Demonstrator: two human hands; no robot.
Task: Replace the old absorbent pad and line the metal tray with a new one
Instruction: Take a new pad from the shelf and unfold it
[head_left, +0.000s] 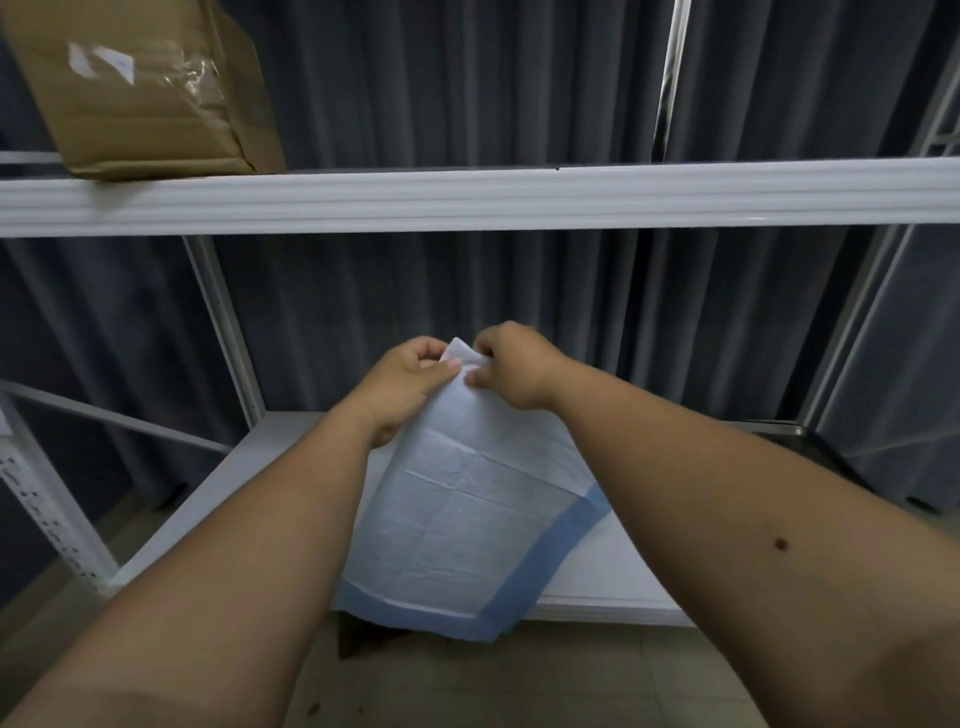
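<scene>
A white absorbent pad (457, 525) with a blue border hangs in front of me, partly folded, its lower end drooping past the shelf's front edge. My left hand (405, 384) and my right hand (511, 366) both pinch its top corner, fingers close together, held up above the lower shelf. A dark metal tray (810, 441) shows only as a corner at the right, mostly hidden behind my right forearm.
A white shelf rack stands before a dark grey curtain. Its upper shelf beam (467, 200) crosses the view, with a cardboard box (145, 88) on it at the left. The lower white shelf (218, 493) lies under the pad. Tiled floor shows below.
</scene>
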